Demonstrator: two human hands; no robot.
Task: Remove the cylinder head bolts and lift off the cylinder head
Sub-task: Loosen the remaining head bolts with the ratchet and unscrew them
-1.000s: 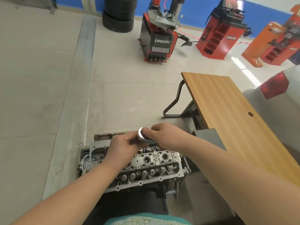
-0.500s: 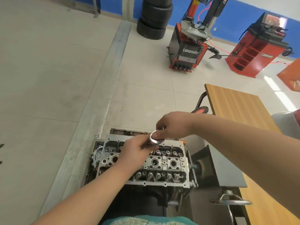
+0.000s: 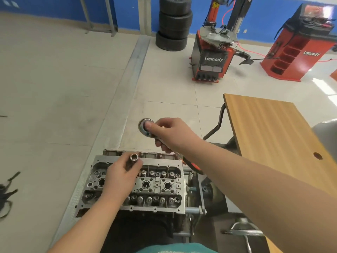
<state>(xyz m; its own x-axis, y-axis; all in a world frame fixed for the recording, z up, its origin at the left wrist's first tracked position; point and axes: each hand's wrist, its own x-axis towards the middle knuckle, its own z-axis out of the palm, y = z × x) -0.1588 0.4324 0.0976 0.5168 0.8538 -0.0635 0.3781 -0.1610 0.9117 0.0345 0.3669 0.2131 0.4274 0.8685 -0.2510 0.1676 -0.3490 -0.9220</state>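
The aluminium cylinder head (image 3: 156, 187) sits on an engine mounted on a stand, low in the middle of the view, with valve springs and spark plug wells showing. My left hand (image 3: 120, 178) is over its left half and grips a long metal socket (image 3: 134, 158) that stands upright with its open end up. My right hand (image 3: 169, 134) is raised above the far edge of the head and holds a ratchet wrench (image 3: 145, 127) near its round head; the red and black handle (image 3: 193, 165) runs back under my wrist. The wrench and socket are apart.
A wooden desk (image 3: 269, 132) stands to the right, its black metal leg (image 3: 217, 125) near the engine. The engine stand (image 3: 209, 198) with a crank handle (image 3: 242, 229) is at lower right. Tyres (image 3: 173, 24) and red workshop machines (image 3: 213, 57) stand at the back. Black tools (image 3: 7, 190) lie on the floor at left.
My right hand has lifted the ratchet up and away from the socket, which stays in my left hand over the head. The camera has turned left.
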